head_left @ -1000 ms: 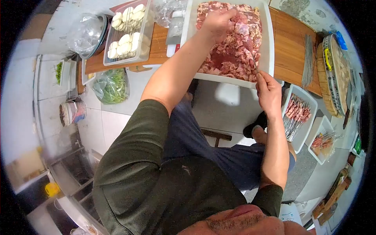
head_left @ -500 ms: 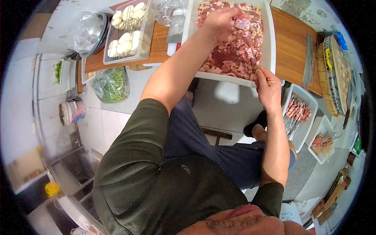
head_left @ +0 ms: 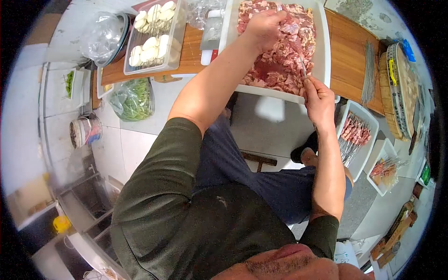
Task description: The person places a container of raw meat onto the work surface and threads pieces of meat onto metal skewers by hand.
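Head: right hand (head_left: 319,99) pinches thin metal skewer (head_left: 303,69), 1 o'clock; left hand (head_left: 266,29) grasps pink raw meat (head_left: 290,30); likely threading, needs alignment.

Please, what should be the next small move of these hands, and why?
Probably the left hand should guide one piece of meat onto the skewer. The right hand holds the skewer pointing over the meat, the left hand is already at the meat, and loaded skewers lie in a white tray nearby.
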